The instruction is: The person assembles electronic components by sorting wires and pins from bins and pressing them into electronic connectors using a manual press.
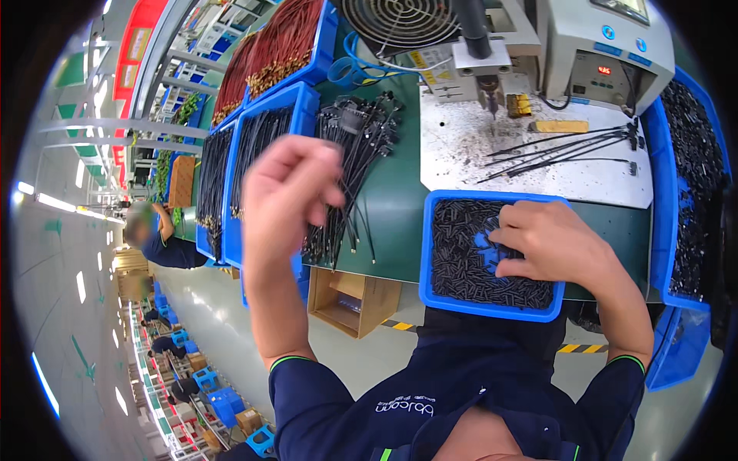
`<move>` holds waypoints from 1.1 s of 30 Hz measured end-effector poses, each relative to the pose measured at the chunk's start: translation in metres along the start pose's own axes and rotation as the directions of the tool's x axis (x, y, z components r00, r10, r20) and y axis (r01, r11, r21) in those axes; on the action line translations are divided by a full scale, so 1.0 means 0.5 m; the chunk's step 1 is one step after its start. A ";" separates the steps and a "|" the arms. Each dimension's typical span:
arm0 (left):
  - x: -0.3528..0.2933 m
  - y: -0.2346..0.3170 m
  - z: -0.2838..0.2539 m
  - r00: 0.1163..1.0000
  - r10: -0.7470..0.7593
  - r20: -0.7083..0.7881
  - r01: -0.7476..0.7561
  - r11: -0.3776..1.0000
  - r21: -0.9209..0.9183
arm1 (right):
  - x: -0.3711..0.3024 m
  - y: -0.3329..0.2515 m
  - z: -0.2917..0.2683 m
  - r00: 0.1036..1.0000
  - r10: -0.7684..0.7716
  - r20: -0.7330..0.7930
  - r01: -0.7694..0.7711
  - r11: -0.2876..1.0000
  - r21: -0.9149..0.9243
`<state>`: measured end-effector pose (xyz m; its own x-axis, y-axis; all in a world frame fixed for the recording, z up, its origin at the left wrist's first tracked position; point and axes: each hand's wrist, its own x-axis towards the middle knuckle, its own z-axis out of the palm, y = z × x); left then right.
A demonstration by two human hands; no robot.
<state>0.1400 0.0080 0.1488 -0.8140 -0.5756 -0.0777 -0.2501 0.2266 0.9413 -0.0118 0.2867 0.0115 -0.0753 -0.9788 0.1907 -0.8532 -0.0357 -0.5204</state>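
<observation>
Right hand (547,242) in blue tray (492,309) at table's near edge, thumb and fingertips apart over black bits (461,261) in the tray; can't tell if it has one. Left hand (288,188) raised, blurred, fingers curled, grip can't be told, in front of black cables (361,131) on green table (384,207). More cables (565,150) on white plate (457,157) beyond tray.

The bench (398,201) had a green top; the floor (200,288) beyond was pale grey, glossy and marked with yellow-and-black tape (400,326); at left, the grey ceiling (58,307) carried rows of white lamps (44,384); pale rails (146,124) crossed the upper left; blue stools (206,380) stood at lower left.
</observation>
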 end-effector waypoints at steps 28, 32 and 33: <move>0.318 -0.402 -0.443 0.914 0.225 -0.337 0.152 0.580 0.800 | 0.045 -0.021 0.015 1.000 -0.009 0.018 0.008 0.997 0.078; 0.342 -0.404 -0.409 0.922 0.155 -0.354 0.202 0.588 0.783 | 0.045 -0.023 0.027 0.999 -0.012 0.035 0.009 0.997 0.071; 0.346 -0.399 -0.403 0.922 0.155 -0.355 0.201 0.591 0.781 | 0.045 -0.023 0.028 0.999 -0.004 0.041 0.002 0.998 0.058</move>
<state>0.1548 -0.2953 0.0139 -0.6032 -0.7744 0.1910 -0.7211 0.6318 0.2842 0.0035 0.2622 0.0104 -0.0504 -0.9861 0.1586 -0.8218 -0.0493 -0.5676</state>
